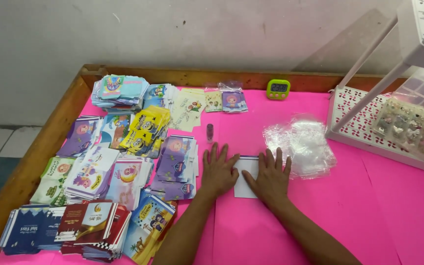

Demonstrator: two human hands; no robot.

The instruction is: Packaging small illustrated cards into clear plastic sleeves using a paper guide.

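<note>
My left hand [218, 169] and my right hand [272, 174] lie flat, fingers spread, on a small white paper envelope [245, 182] on the pink table cover [369, 211]. Each hand presses one side of the envelope, and neither grips it. A small dark glue tube [210, 132] stands upright just beyond my left fingers. A heap of clear plastic sleeves [303, 142] lies right of my right hand.
Several stacks of colourful printed envelopes [123, 157] fill the table's left half. A green digital timer [278, 89] sits by the far wooden rim [182, 76]. A white perforated rack [359, 122] and a clear compartment box of small trinkets [413, 127] stand at right.
</note>
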